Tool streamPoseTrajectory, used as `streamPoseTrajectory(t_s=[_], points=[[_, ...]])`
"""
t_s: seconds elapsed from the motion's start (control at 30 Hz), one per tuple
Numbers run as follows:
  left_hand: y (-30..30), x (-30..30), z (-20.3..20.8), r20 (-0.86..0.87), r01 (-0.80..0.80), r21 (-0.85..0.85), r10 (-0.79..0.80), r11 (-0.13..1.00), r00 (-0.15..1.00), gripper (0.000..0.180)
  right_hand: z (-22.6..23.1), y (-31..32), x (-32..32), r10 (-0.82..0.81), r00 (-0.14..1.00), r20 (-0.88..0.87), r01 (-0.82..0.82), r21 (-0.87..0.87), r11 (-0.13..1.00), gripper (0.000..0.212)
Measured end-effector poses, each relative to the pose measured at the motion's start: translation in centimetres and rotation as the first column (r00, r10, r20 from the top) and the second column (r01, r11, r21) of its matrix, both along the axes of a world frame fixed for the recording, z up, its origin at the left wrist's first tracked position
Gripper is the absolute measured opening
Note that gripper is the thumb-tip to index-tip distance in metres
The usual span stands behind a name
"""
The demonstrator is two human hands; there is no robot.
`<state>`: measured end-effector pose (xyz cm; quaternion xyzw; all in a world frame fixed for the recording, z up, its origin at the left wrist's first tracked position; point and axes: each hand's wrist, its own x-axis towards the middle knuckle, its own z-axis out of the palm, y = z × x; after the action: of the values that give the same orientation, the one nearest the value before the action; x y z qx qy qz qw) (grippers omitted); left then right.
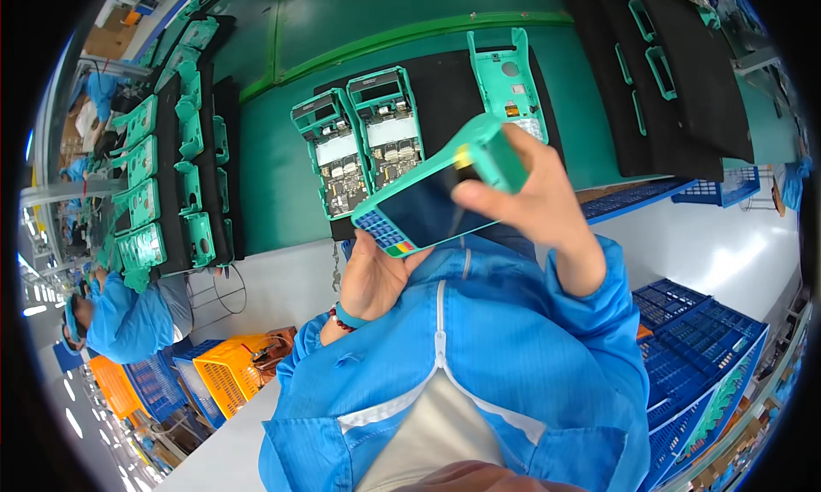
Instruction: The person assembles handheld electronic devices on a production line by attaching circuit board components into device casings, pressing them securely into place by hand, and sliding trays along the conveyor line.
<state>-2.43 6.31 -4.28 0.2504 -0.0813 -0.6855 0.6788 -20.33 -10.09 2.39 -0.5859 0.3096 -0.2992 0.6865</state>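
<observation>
A teal card payment terminal (425,203) with a dark screen and a blue keypad is held tilted in front of my chest. My left hand (374,274) supports its keypad end from below. The fingers of my right hand (532,188) close round the other end, the thumb by the screen's edge. Behind it, two open terminal housings with exposed circuit boards, one at the left (332,159) and one beside it (386,129), lie on a black mat (445,90). An empty-looking teal shell (506,73) lies to their right, partly hidden by the terminal.
Black racks with teal casings stand at the left (177,107) and right (654,73) of the green bench (274,163). Blue crates (697,321) are stacked at the right. An orange crate (229,374) sits at lower left, near a person in blue (141,317).
</observation>
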Motion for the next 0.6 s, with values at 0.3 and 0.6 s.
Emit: streamPoseTrajectory(t_s=[0.3,0.6], points=[[-2.6,1.6,5.4,0.952,0.1,-0.229,0.202,0.968,0.23,0.025,-2.6,-0.6,-2.4,-0.384,0.922,-0.043,0.303,-0.537,0.787,0.056],[-8.2,-0.3,1.6,0.556,0.376,-0.3,0.481,0.877,-0.678,0.043,5.5,-2.4,-8.4,-0.457,0.884,0.101,0.433,-0.551,0.714,0.033]])
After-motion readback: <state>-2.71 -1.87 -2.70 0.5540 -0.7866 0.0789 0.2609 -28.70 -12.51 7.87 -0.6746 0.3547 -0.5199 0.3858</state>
